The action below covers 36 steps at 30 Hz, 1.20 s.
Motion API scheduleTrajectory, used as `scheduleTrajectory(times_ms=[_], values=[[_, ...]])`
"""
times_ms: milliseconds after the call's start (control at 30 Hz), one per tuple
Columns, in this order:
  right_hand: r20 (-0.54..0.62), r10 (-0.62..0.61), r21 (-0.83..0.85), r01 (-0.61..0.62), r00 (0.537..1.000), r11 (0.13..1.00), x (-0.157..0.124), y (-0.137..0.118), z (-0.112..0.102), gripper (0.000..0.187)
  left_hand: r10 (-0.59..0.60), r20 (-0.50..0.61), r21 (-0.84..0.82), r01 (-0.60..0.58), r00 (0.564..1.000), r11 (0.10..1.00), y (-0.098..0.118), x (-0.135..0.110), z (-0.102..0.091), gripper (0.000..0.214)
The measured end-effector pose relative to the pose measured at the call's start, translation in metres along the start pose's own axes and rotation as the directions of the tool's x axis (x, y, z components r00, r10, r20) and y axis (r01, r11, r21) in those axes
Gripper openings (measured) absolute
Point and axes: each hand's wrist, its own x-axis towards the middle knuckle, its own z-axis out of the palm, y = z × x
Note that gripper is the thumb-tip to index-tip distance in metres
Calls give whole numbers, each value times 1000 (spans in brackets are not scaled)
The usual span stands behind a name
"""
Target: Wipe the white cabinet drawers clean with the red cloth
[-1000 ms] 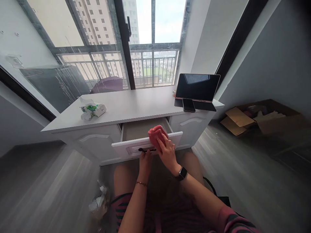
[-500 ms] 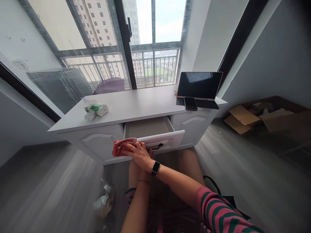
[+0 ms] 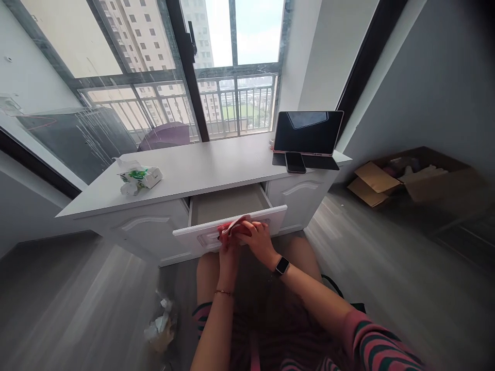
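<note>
Right hand [image 3: 258, 240] pressing a folded red cloth [image 3: 231, 228] flat against the white open drawer front [image 3: 204, 238], fingers curled over it; left hand [image 3: 229, 253] just below, steadying the drawer, grip hidden. Farther back on the white desk top [image 3: 216, 167]: tissue pack [image 3: 138, 177], phone [image 3: 295, 162], dark tablet [image 3: 308, 133] propped upright

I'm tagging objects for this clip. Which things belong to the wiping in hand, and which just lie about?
In hand: red cloth, open drawer, right hand, left hand.
Lying about: tissue pack, tablet, phone, cardboard box, crumpled paper on the floor.
</note>
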Motion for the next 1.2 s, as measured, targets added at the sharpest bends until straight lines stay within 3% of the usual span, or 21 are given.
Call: scheduleTrajectory(times_ms=[100,233,400,567,700,800,933,1033,1100,1200], values=[[-173,132,30,-129,976,991,-20,23,2,38,9,91,-43,-6,996,999,-15,4,-11,27],[-315,324,114,-303,892,946,-40,44,5,37,-2,88,-68,8,996,998,-24,10,-21,20],[-305,504,301,-420,808,856,-49,41,23,32,-17,53,-96,22,998,995,-24,11,-23,21],[-179,691,537,-519,701,665,-47,14,47,42,-28,28,-113,31,999,993,-23,11,-22,24],[-32,816,677,-588,577,442,-42,-3,59,53,-23,61,-101,29,998,994,-27,10,-26,23],[95,837,824,-514,540,237,-36,-13,61,58,-24,103,23,21,994,999,-36,7,-37,27],[386,745,907,-369,543,-202,-31,-26,58,56,93,59,294,-107,994,950,-50,4,-55,37],[588,595,803,-303,548,-514,-28,-36,55,38,201,-144,375,-135,969,917,-54,5,-63,47],[670,484,703,-273,563,-656,-25,-42,55,28,137,-274,259,-65,952,964,-52,5,-64,54],[724,335,595,-302,603,-745,-17,-53,55,24,-54,-253,-9,53,966,999,-45,2,-63,45]])
